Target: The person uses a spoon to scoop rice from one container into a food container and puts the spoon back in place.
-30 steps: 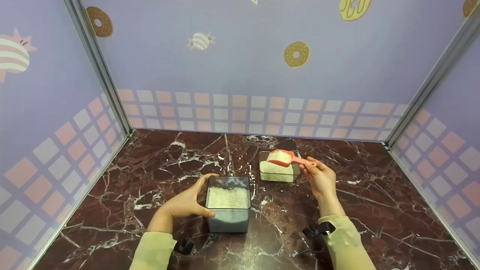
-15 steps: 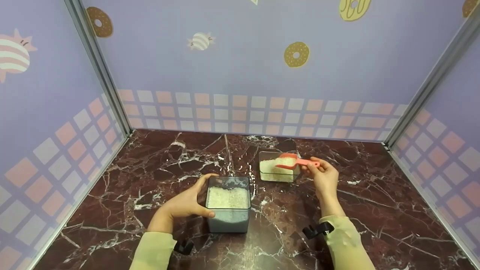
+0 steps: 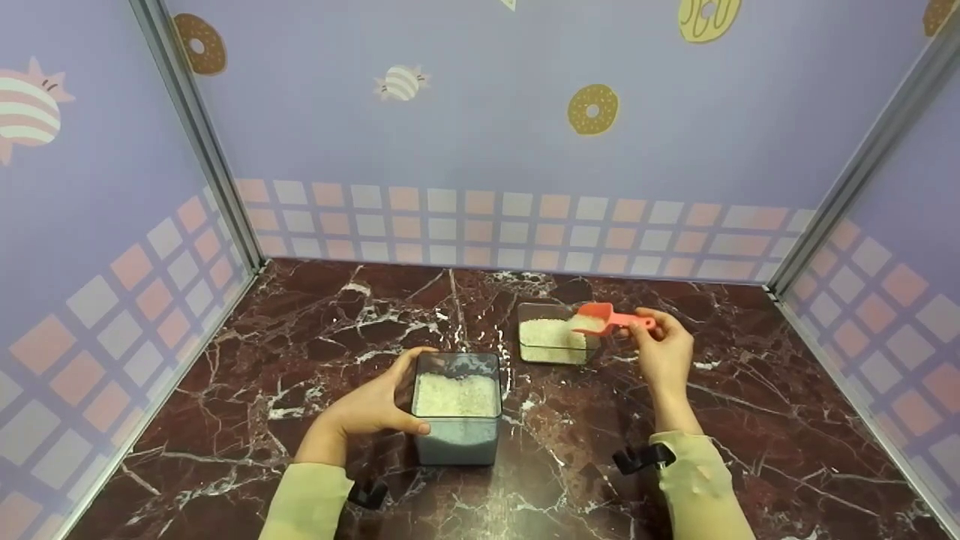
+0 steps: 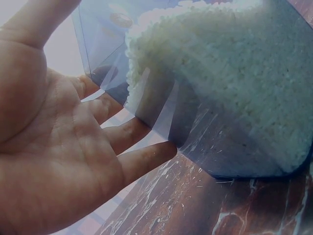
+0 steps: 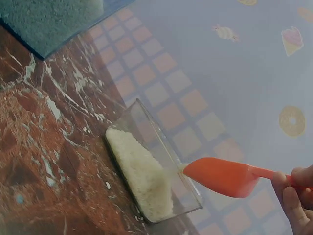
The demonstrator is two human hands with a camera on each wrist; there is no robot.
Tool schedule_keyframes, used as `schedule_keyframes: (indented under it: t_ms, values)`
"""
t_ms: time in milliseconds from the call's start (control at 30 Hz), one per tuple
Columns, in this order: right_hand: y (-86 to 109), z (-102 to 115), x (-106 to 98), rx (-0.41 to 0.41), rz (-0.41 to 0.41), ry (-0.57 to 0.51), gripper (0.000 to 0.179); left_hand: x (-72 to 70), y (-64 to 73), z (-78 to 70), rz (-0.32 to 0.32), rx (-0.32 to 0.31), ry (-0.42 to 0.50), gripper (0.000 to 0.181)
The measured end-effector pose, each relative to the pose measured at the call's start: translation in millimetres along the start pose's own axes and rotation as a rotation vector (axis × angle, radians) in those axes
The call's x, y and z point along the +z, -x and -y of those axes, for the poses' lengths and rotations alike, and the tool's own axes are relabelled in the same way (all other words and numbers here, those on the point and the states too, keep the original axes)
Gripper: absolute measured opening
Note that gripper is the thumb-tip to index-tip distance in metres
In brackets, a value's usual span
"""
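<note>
Left hand [image 3: 371, 405]: thumb on the near side and fingers behind, spread wide around the left side of the large container [image 3: 457, 444] and holding it.
Large container: upright on the marbled table [image 3: 787, 420], clear and bluish, nearer the person than the small one, with rice [image 3: 455, 397] inside.
Right hand [image 3: 666, 352]: thumb and fingers closed in a pinch on the handle of the orange scoop [image 5: 222, 177].
Scoop: above the right side of the small container [image 3: 541, 310], tilted with its lip down to the left; rice falls from the lip.
Small container: clear, on the table beyond and to the right of the large one, apart from it, partly filled with rice.
Back wall [image 3: 480, 135]: lilac, with printed doughnuts and checks.
</note>
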State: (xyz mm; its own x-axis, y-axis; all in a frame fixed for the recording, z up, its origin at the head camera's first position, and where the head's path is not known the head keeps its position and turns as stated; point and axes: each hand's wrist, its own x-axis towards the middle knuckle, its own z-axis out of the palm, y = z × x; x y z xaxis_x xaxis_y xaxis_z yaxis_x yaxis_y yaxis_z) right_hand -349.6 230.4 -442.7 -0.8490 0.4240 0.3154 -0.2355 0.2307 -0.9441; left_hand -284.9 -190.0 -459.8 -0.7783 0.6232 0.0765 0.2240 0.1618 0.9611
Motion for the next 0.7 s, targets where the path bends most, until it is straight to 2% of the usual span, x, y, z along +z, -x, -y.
schedule_keyframes:
  t_ms: [200, 433, 567, 700]
  values:
    - [4.2, 4.0, 0.7, -0.168, -0.048, 0.134, 0.021, -0.4, 0.0, -1.0, -0.013, -0.009, -0.046, 0.107]
    - [12.6, 12.2, 3.0, -0.362, -0.066, 0.189, 0.021, 0.5, 0.2, -1.0, 0.019, 0.012, 0.023, 0.106]
    - [14.6, 15.7, 4.7, -0.430, -0.076, 0.189, 0.021, 1.0, -0.1, -0.6, 0.023, 0.017, 0.041, 0.107]
    - [15.8, 16.4, 6.5, -0.454, -0.071, 0.170, 0.021, 1.4, -0.2, -0.4, 0.019, 0.018, 0.060, 0.107]
